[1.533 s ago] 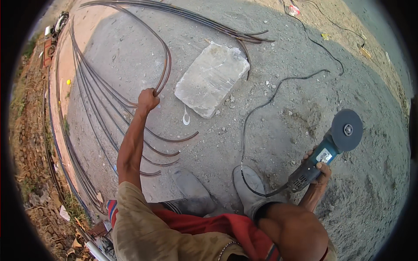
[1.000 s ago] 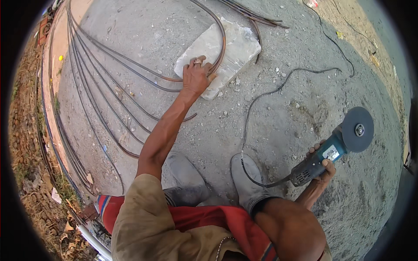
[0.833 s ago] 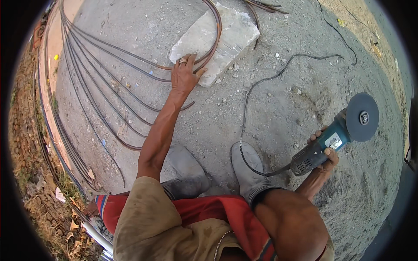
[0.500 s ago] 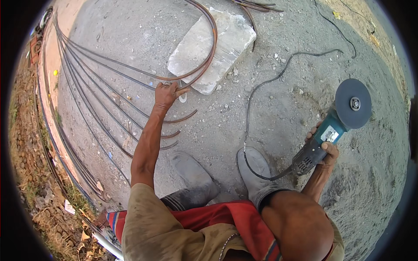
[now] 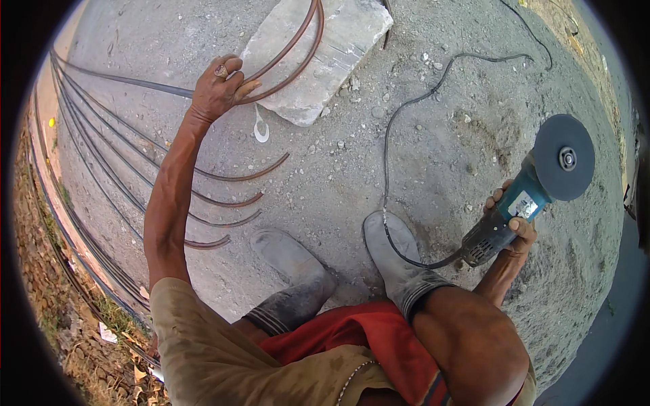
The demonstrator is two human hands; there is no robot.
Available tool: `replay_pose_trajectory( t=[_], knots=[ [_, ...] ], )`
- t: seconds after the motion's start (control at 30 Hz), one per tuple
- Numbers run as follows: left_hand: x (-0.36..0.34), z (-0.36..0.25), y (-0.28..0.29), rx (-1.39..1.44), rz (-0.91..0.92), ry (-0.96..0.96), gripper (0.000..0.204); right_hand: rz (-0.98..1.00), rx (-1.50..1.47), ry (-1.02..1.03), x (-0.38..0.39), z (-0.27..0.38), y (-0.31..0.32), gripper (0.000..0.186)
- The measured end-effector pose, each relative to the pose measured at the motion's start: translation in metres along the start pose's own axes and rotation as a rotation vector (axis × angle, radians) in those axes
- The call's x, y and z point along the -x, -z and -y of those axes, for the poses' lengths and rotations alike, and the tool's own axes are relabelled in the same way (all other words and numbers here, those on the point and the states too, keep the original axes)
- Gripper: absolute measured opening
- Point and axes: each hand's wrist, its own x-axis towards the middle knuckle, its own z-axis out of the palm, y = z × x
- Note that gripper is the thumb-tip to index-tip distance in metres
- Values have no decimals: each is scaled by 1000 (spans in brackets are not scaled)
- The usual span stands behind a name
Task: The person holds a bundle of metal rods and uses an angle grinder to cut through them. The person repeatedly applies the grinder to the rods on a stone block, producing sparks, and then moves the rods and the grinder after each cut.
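Note:
My left hand [image 5: 218, 88] is closed round thin bent steel rods [image 5: 313, 51], rusty brown, which curve over a pale stone slab [image 5: 342, 57]. A ring is on one of its fingers. Just below that hand lies a flat white loop [image 5: 261, 128]. At the right, my right hand [image 5: 520, 233] grips the green and black body of an angle grinder [image 5: 491, 229]. The grinder's dark cutting disc [image 5: 552, 172] faces up, well away from the rods. Whether the disc spins cannot be told.
Several more rods [image 5: 230, 177] fan out at the left, their curved ends near my boots [image 5: 288, 257]. A black power cord [image 5: 387, 159] runs from the grinder over my right boot and across the dusty ground. Stones and dry leaves [image 5: 81, 345] border the far left.
My left hand has moved left and farther away, shifting the held rods with it. The grinder has moved slightly right. My view has shifted a little.

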Motion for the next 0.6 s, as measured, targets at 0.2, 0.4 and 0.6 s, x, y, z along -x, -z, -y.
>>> replay_pose_trajectory(
  t=[0.2, 0.4, 0.6],
  knots=[
    [50, -6, -6, 96, 122, 83, 31, -3, -121, 22, -8, -7, -13, 73],
    [30, -8, 4, 45, 199, 147, 33, 18, -114, -9, -8, -10, -14, 71],
    [25, -31, -14, -6, -1, 253, 33, 79, -136, -13, -12, -14, -9, 71]
  ],
)
